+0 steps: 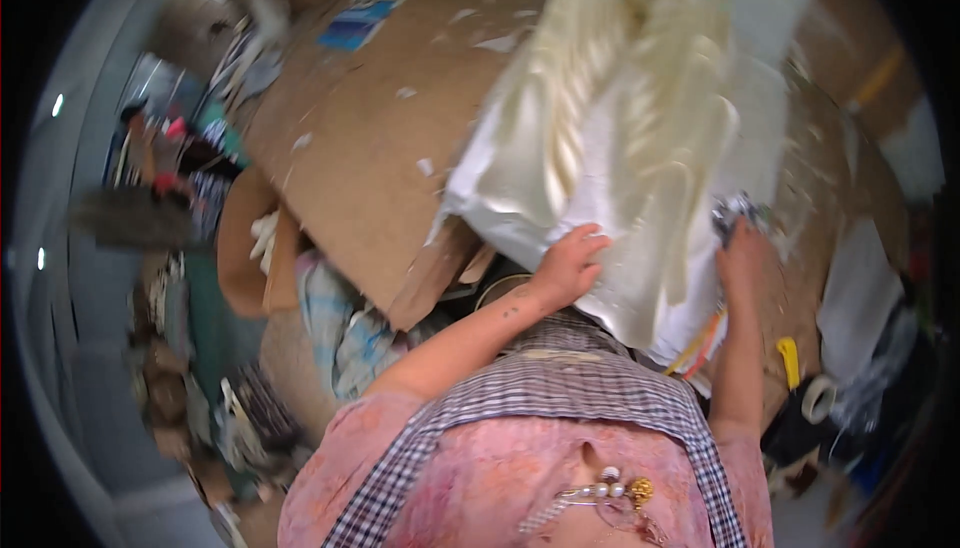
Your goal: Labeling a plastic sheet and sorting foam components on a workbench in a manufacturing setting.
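Cream satin fabric [640, 163] with pleated, shiny folds lies over white sheeting [600, 211] on the table before me. My left hand [572, 266] rests at the near left edge of the white sheeting, its fingers apart and slightly bent, with nothing visible in them. At the right side of the fabric, my right hand [741, 248] reaches forward with its fingers closed around a small dark and silvery thing [735, 210]. Blur hides what kind of thing it is.
A large brown cardboard sheet [370, 138] covers the table's left. To my right are a yellow-handled tool [789, 360] and a roll of tape [819, 400]. An open cardboard box [245, 243] and checked cloth [345, 333] are at left.
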{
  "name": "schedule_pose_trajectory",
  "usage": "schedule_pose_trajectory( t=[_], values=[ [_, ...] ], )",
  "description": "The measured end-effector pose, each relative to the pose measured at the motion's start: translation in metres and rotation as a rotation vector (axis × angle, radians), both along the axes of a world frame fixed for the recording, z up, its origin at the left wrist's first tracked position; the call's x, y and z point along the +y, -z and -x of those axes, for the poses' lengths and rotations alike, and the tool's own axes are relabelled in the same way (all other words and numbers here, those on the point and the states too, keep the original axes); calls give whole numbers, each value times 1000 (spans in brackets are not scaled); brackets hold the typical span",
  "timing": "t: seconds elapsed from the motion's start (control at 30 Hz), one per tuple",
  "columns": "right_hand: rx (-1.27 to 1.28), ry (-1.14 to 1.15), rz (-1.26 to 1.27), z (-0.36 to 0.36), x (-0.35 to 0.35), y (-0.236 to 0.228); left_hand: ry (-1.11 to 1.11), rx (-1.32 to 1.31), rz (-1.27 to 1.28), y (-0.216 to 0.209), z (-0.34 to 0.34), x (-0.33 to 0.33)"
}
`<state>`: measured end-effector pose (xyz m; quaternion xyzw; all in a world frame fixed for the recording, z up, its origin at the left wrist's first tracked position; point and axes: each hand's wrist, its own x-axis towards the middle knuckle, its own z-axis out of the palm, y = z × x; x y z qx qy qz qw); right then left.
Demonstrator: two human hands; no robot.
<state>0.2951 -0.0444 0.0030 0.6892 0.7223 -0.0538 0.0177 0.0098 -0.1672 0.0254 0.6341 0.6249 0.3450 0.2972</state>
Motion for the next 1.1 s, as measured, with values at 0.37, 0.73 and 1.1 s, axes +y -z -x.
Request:
schedule_pose_trajectory(
  t=[0.37, 0.73, 1.1],
  values=[
    [1147, 475, -185, -78, -62, -27, -111, -240, -75, -8, 127, -25],
    [1472, 242, -76, 116, -347, -210, 211, -138, -142, -31, 78, 37],
    [1358, 269, -292, 121, -383, -238, 289, 9, -131, 22, 41, 20]
  ],
)
